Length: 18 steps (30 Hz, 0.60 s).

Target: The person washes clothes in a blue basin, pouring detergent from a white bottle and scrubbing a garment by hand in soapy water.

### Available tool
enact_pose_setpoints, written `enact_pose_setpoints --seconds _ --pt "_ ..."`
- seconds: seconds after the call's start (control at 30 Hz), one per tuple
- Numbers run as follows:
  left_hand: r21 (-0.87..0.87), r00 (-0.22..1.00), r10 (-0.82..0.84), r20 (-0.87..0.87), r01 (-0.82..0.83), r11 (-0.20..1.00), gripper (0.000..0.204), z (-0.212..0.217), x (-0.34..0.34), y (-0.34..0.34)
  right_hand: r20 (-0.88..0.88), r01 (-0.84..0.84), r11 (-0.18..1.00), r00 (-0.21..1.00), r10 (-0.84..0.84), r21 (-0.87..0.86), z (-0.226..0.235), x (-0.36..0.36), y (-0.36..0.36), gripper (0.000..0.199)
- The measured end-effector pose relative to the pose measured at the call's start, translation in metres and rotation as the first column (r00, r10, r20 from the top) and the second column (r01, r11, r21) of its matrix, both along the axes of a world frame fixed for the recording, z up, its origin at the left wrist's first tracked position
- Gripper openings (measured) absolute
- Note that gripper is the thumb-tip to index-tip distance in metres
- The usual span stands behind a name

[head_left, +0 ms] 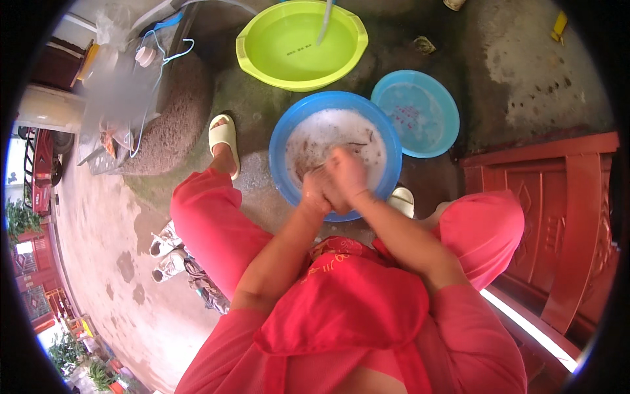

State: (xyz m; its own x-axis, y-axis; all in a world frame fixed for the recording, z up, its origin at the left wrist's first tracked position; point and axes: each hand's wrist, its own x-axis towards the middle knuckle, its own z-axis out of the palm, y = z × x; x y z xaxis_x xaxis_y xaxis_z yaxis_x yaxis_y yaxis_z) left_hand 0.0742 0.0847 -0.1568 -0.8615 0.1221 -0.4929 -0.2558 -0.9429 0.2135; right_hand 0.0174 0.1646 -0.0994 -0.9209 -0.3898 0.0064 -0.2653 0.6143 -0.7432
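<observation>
a: two hands meet over the round blue plastic basin (282, 141) of soapy water on the ground, between the knees.

b: left hand (317, 194) and right hand (348, 174) pressed together; clenched on anything? cannot tell.

a: lime-green tub (252, 62) sits beyond.

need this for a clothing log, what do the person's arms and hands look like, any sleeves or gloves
Both forearms are bare from the elbow down. The left hand and right hand wear no gloves, and no rings, watch or bracelet show. Loose coral-pink sleeves end near the elbows, matching the pink trousers.
</observation>
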Motion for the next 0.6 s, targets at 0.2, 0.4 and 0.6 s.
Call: enact_pose_setpoints --seconds 0.2,0.4,0.6 --pt "-0.194 0.992 0.051 0.116 -0.028 0.981 0.038 0.06 -0.009 -0.01 0.161 0.244 0.969 0.959 -0.235 -0.041 -0.043 -0.048 0.035 0.022" --pt "-0.722 0.899 -0.154 0.411 0.424 0.547 0.037 0.02 0.002 -0.035 0.801 0.73 0.499 0.588 -0.111 -0.467 0.023 -0.065 0.03 0.021" --pt "-0.797 0.765 -0.239 0.598 0.533 -0.285 0.042 0.012 0.007 -0.036 0.622 0.447 0.716 0.782 -0.023 -0.536 0.029 -0.065 0.033 0.019"
